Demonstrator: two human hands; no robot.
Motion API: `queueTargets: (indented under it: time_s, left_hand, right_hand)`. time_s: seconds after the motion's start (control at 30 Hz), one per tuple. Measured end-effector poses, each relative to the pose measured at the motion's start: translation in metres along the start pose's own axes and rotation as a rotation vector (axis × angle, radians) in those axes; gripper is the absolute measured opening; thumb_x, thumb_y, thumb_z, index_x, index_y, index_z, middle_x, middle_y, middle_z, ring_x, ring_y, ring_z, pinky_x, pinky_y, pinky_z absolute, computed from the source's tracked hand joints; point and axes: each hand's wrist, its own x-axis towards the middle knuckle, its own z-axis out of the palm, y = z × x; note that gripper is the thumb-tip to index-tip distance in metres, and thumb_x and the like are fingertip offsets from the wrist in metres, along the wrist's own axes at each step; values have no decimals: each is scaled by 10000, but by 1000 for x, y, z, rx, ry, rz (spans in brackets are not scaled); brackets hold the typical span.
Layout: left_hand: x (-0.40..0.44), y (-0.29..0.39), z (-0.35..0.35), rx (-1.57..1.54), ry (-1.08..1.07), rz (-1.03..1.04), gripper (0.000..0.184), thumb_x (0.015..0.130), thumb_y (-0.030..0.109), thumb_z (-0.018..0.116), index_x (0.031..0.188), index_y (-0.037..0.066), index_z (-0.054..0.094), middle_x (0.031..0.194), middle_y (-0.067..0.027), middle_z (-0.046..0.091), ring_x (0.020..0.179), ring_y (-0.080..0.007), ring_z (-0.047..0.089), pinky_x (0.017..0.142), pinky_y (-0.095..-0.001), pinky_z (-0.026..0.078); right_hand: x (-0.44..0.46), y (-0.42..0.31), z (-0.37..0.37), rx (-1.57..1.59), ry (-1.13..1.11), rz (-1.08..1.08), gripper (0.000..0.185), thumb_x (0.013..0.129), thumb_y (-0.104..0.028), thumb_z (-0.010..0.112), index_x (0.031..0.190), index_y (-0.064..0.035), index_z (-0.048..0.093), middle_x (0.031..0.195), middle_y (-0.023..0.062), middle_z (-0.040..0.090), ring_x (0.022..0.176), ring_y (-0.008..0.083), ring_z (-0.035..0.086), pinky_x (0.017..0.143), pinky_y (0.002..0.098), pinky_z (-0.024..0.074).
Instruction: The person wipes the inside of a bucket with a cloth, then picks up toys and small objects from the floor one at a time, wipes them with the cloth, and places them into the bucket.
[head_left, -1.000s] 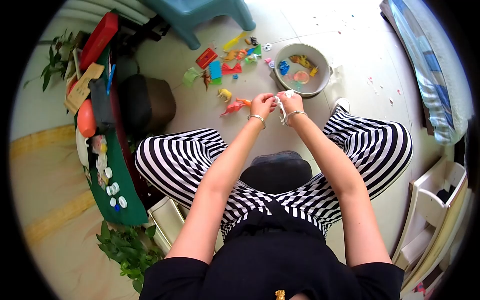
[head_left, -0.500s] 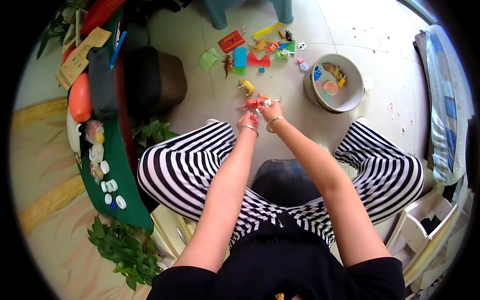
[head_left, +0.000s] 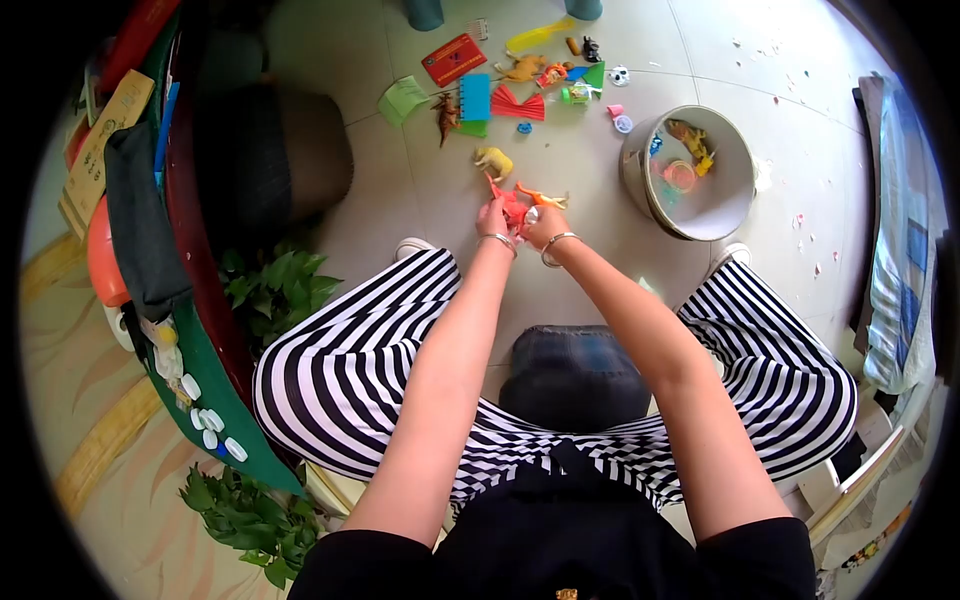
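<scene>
My left hand is closed on a red, crumpled-looking piece, too small to tell its kind. Right beside it, my right hand has its fingers closed around a small white wad that touches the red piece. Just beyond the right fingers lies an orange toy animal with a pale end. A yellow toy animal is on the floor a little farther out. Fingers partly hide both held things.
Beyond are a red card, a blue notebook, a red fan-like piece, a green paper and a brown toy dinosaur. Right stands a round bucket with toys inside. A dark stool is left.
My left hand has gone from loosely open beside the red piece to closed on it. The right hand stays close by with the white wad. The view has shifted slightly.
</scene>
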Motion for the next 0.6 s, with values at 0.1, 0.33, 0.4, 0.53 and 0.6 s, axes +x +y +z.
queueTargets:
  time_s: [0.1,0.33,0.4,0.53,0.6]
  left_hand:
    - [-18,2,8,28,-64,119,230,837,166,545,1015,22,524,908,-88,599,762,-190,601,609,-339,515]
    - [-120,49,54,-10,-585,-153,321,810,345,526,989,81,566,960,-59,604,822,-202,586,702,-361,482]
    - [-159,74,81,89,-690,-125,306,810,349,527,983,100,571,936,-42,604,798,-183,581,675,-346,479]
    - [-242,102,112,301,-817,-68,220,855,329,490,974,162,567,842,6,595,679,-129,544,552,-275,433]
    - [-287,109,120,386,-868,-15,184,908,273,429,1030,192,539,810,18,570,625,-125,515,525,-272,410]
  right_hand:
    - [-21,-6,-9,-2,47,-31,240,706,-152,651,867,16,594,734,117,629,649,180,596,600,324,470]
    - [-94,-50,-104,116,47,-194,326,657,-133,690,924,17,577,825,132,636,717,200,609,662,310,480]
    - [-140,-85,-153,151,23,-381,292,656,-150,676,890,1,590,786,144,639,705,202,613,669,325,478]
    - [-228,-134,-196,-49,318,-735,181,724,-146,643,827,-20,564,731,149,606,670,319,592,615,370,465]
    - [-254,-145,-207,-193,448,-1185,133,757,-135,615,814,-32,553,728,163,577,670,363,556,609,401,454]
